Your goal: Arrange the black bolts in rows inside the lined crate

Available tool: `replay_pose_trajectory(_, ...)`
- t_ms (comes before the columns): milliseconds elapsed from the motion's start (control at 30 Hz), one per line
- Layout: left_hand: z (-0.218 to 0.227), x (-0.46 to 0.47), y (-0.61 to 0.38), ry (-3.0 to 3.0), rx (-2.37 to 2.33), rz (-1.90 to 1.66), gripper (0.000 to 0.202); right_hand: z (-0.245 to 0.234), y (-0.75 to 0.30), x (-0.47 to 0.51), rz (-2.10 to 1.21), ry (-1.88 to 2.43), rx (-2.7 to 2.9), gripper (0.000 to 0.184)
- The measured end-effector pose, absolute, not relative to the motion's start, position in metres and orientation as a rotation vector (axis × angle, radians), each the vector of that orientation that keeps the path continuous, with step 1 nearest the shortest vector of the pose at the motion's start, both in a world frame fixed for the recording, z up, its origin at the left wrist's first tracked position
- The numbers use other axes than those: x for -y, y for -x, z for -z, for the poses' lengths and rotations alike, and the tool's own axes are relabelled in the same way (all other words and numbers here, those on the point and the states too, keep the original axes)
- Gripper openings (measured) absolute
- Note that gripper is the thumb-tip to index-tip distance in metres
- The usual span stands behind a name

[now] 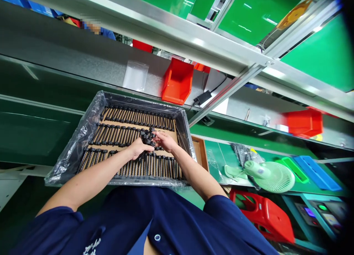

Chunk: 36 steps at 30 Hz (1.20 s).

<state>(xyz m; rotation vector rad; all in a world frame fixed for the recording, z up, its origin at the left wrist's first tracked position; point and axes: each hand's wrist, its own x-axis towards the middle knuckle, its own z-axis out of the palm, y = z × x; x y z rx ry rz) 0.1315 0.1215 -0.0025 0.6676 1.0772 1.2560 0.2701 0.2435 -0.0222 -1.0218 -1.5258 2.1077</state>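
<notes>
Dark blue sleeves (pixel 171 225) are filling the bottom of the view, with both bare forearms reaching forward over a tray (pixel 181 124) lined with clear plastic. Rows of black bolts (pixel 132 116) are lying on brown cardboard inside it. Near the tray's middle, the left hand (pixel 137 148) is curling its grip around a small cluster of bolts (pixel 148 135), and the right hand (pixel 165 140) is pinching the same cluster from the other side. A red bin (pixel 177 81) is sitting on the shelf behind, and a green fan (pixel 269 175) is lying on the tabletop (pixel 218 155) to the right.
</notes>
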Motion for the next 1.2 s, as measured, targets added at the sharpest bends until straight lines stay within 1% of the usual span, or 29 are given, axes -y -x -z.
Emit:
replay_pose_trajectory(100,0.000,-0.119,-0.132,-0.761,-1.112,-1.173,0.050,0.010,-0.260,-0.233,-2.203,0.927,1.354,0.040)
replay_pose_trajectory(200,0.002,-0.117,-0.131,-0.819,-1.124,-1.095,0.050,0.007,-0.257,-0.230,-2.332,0.879,1.317,0.039)
replay_pose_trajectory(267,0.003,-0.116,-0.131,-0.817,-1.110,-1.080,0.050,0.006,-0.258,-0.231,-2.392,0.840,1.318,0.043)
replay_pose_trajectory(333,0.004,-0.117,-0.131,-0.807,-1.105,-1.071,0.042,0.005,-0.261,-0.235,-2.337,0.827,1.290,0.046)
replay_pose_trajectory(400,0.003,-0.119,-0.130,-0.789,-1.102,-1.084,0.030,0.003,-0.265,-0.241,-2.195,0.851,1.251,0.045)
replay_pose_trajectory(467,0.001,-0.121,-0.128,-0.763,-1.086,-1.121,0.022,-0.001,-0.269,-0.248,-2.065,0.873,1.238,0.044)
replay_pose_trajectory(633,-0.004,-0.123,-0.125,-0.728,-1.081,-1.117,0.019,-0.012,-0.277,-0.270,-1.957,0.900,1.267,0.048)
replay_pose_trajectory(733,-0.002,-0.122,-0.126,-0.745,-1.129,-1.079,0.016,-0.015,-0.283,-0.289,-1.762,0.962,1.257,0.046)
replay_pose_trajectory(833,0.002,-0.123,-0.125,-0.707,-1.177,-1.137,0.015,-0.010,-0.298,-0.309,-1.414,1.139,1.351,0.034)
replay_pose_trajectory(967,0.004,-0.125,-0.122,-0.679,-1.281,-1.200,0.016,0.009,-0.327,-0.315,-0.844,1.531,1.836,0.017)
replay_pose_trajectory(1033,0.003,-0.125,-0.120,-0.671,-1.306,-1.200,0.015,0.022,-0.339,-0.306,-0.643,1.623,2.094,0.012)
replay_pose_trajectory(1100,0.002,-0.124,-0.120,-0.662,-1.318,-1.194,0.016,0.036,-0.345,-0.294,-0.567,1.629,2.258,0.010)
replay_pose_trajectory(1200,0.003,-0.123,-0.120,-0.664,-1.314,-1.180,0.017,0.055,-0.346,-0.276,-0.563,1.603,2.419,0.008)
